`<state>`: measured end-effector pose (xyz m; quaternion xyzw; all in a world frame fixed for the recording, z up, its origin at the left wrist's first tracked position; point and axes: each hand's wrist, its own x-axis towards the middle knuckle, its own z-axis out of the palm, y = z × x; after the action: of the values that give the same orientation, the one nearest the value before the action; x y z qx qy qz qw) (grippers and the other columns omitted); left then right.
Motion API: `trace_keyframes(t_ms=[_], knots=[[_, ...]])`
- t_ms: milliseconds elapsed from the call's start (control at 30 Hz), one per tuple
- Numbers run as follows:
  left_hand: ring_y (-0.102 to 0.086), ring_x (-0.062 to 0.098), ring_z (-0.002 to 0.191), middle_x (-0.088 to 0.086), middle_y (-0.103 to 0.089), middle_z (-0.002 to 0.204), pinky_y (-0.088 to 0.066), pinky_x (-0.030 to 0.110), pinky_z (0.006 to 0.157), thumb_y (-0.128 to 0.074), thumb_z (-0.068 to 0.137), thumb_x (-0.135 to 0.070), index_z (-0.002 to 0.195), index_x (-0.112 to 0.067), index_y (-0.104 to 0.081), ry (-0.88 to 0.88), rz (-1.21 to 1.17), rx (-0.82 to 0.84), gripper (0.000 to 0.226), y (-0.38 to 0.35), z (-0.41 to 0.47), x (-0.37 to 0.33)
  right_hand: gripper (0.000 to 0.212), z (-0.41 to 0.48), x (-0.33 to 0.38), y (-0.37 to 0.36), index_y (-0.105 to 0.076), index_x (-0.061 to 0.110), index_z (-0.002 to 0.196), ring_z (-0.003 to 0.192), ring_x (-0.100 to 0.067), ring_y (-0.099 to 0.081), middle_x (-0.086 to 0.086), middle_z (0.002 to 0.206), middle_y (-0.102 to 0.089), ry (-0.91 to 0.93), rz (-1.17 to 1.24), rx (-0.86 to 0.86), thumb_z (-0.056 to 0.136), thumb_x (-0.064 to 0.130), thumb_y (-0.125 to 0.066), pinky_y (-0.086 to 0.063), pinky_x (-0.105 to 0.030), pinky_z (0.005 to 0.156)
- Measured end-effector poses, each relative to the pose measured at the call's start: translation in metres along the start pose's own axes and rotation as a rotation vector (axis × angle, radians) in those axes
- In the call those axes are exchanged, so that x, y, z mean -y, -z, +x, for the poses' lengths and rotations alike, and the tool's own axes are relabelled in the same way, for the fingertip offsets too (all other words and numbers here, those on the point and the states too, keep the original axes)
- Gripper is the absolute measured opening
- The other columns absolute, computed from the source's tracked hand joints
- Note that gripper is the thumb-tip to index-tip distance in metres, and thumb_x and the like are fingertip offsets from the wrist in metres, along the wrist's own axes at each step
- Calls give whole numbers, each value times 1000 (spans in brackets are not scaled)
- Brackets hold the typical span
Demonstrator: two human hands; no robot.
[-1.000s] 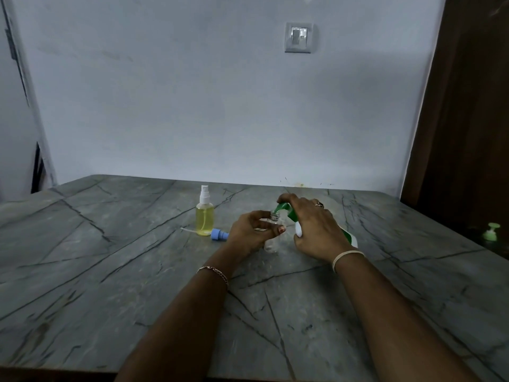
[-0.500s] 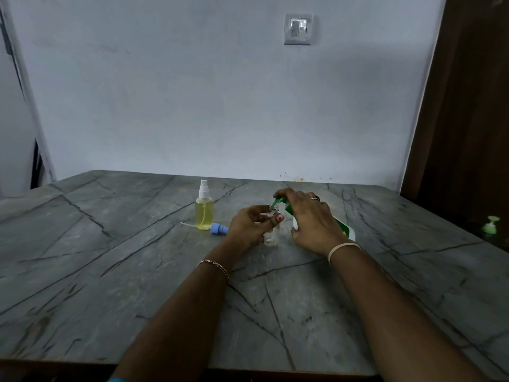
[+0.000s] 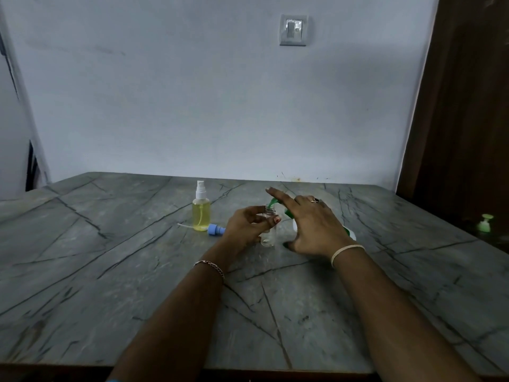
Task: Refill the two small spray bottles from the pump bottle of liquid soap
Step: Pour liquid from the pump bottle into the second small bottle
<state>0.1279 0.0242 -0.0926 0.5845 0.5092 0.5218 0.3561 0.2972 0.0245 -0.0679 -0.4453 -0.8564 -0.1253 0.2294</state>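
Note:
A clear small spray bottle without its top stands on the marble table, and my left hand grips it around the neck. The green nozzle of the pump bottle reaches over its open mouth. My right hand lies over the pump head, with its index finger lifted straight and its thumb down beside the bottle; most of the pump bottle is hidden behind it. A second small spray bottle, filled with yellow liquid and capped white, stands to the left. A blue spray top with its tube lies beside it.
The grey marble table runs to the white wall at the back. A dark wooden door or cabinet stands at the right. A small green pump top sits at the far right. A light switch is on the wall.
My right hand's index finger has lifted off the pump head and now points straight out. My left hand keeps its hold on the clear bottle.

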Motion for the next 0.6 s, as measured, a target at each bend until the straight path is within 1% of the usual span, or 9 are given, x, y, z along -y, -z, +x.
trace_keyframes(t_ms=[33, 100, 133, 167, 233, 300, 433, 534, 600], knots=[[-68, 23, 97, 13, -70, 108, -56, 45, 87, -76, 77, -27, 111, -18, -64, -2, 0, 0, 37, 0, 0, 0, 116, 0, 1, 0, 12, 51, 144, 108, -27, -51, -5, 110, -55, -1, -20, 2, 70, 34, -76, -46, -45, 95], [-69, 23, 94, 13, -71, 107, -57, 43, 85, -76, 78, -26, 112, -17, -63, -2, 3, 3, 38, 0, 0, -1, 117, 1, 3, -2, 16, 52, 143, 105, -28, -52, -7, 109, -54, -10, -65, -4, 75, 18, -73, -47, -43, 88], [-69, 23, 93, 12, -71, 106, -57, 43, 84, -75, 78, -26, 113, -17, -63, 0, 1, 4, 39, 0, 0, -1, 112, 2, 3, -2, 12, 52, 144, 107, -28, -51, -8, 111, -54, -18, -73, -2, 78, 10, -69, -47, -43, 88], [-69, 23, 92, 12, -71, 106, -57, 43, 83, -76, 78, -26, 114, -17, -63, 3, -6, 4, 40, 0, 0, -1, 106, 3, 4, -1, 4, 50, 145, 110, -29, -50, -9, 115, -54, -32, -65, 8, 79, 5, -66, -46, -44, 90], [-68, 20, 88, 11, -71, 104, -58, 40, 80, -76, 78, -26, 116, -16, -62, 9, -10, 7, 42, 0, -1, -1, 95, 4, 5, -1, -11, 45, 144, 116, -31, -49, -9, 121, -53, -63, -30, 25, 79, 0, -63, -43, -46, 96], [-67, 17, 84, 10, -71, 103, -57, 38, 78, -76, 78, -26, 118, -14, -62, 20, -25, 13, 44, 0, 0, 0, 89, 5, 6, -3, -19, 41, 142, 118, -31, -48, -9, 123, -53, -72, -22, 10, 77, 0, -63, -42, -47, 97], [-68, 17, 86, 9, -72, 101, -55, 40, 78, -76, 78, -26, 119, -15, -62, 29, -44, 26, 44, 0, -1, -2, 75, 9, 10, -5, -29, 33, 136, 119, -30, -46, -7, 124, -53, -83, 1, -35, 77, 8, -66, -40, -46, 98], [-68, 17, 87, 9, -71, 102, -55, 33, 70, -73, 81, -28, 119, -15, -62, 35, -47, 26, 42, 1, -1, -3, 73, 10, 11, -6, -29, 33, 137, 119, -29, -46, -7, 125, -53, -84, -7, -49, 78, 12, -67, -40, -46, 100], [-68, 17, 90, 10, -70, 106, -55, 31, 69, -72, 82, -31, 121, -15, -61, 46, -51, 30, 44, 2, -2, -3, 75, 9, 9, -6, -25, 36, 141, 120, -29, -46, -8, 126, -52, -87, -4, -38, 81, 17, -66, -40, -45, 101]])
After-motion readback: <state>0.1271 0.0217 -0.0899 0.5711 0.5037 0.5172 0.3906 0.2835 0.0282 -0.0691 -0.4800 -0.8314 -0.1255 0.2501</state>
